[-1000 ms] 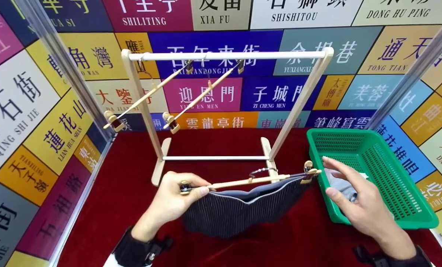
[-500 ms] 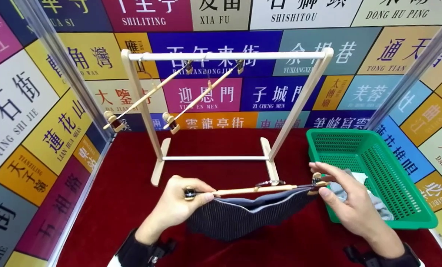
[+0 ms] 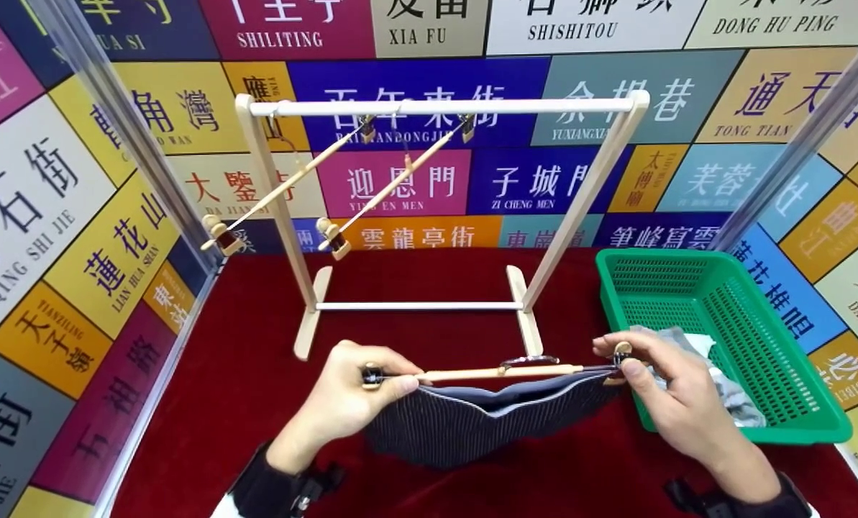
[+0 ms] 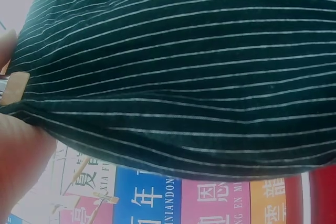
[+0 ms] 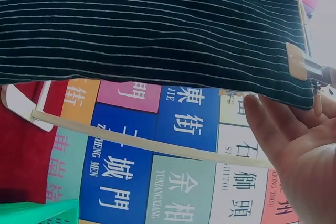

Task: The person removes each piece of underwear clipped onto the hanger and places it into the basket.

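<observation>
A dark garment with thin white stripes (image 3: 464, 432) hangs by its top edge from a wooden clip hanger (image 3: 500, 372). My left hand (image 3: 349, 392) grips the hanger's left end, thumb in front, next to the left clip (image 3: 372, 376). At the other end, my right hand (image 3: 677, 392) pinches the right clip (image 3: 621, 354) between thumb and fingers. The right wrist view shows the wooden clip pad (image 5: 296, 61) on the garment's corner, fingers (image 5: 260, 121) just below it. In the left wrist view, the striped cloth (image 4: 184, 77) fills most of the picture.
Behind the hands stands a wooden rack (image 3: 443, 108) with two clip hangers (image 3: 400, 183) on its left half. To the right, a green basket (image 3: 824, 424) holds grey and white cloth (image 3: 734, 396). A red cloth (image 3: 242, 432) covers the table; a sign-printed wall rises behind.
My right hand has moved left from over the basket to the hanger's right clip and now pinches it. The hanger and garment have come down slightly and lie more level.
</observation>
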The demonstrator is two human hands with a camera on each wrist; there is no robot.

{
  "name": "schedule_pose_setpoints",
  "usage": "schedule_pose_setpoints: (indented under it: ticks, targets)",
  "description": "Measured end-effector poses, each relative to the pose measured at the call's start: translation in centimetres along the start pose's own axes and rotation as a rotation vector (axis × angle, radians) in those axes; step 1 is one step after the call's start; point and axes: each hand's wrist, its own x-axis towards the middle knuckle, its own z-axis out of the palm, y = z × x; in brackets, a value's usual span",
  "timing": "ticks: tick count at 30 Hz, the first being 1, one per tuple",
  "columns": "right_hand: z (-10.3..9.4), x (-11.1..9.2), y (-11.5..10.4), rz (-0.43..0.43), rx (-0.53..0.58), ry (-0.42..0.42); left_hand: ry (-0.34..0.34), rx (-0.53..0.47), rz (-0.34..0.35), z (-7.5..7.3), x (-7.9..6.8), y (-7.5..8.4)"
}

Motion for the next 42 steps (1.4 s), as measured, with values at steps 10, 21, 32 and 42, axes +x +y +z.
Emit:
schedule_pose_setpoints:
  ticks: [10,21,32,42]
  targets:
    - [0.4,0.1,0.2,-0.031,0.256,0.061,-0.012,-0.02,-0.069,0.2,0.2,-0.2]
    - [0.9,0.0,0.6,-0.061,0.192,0.105,-0.003,-0.032,-0.1,0.4,0.2,-0.6]
    - [0.9,0.0,1.0,-0.093,0.065,0.163,-0.001,-0.015,-0.108,0.5,0.3,-0.5]
    - [0.9,0.2,1.0,-0.132,-0.021,0.203,-0.012,0.002,-0.1,0.8,0.5,-0.5]
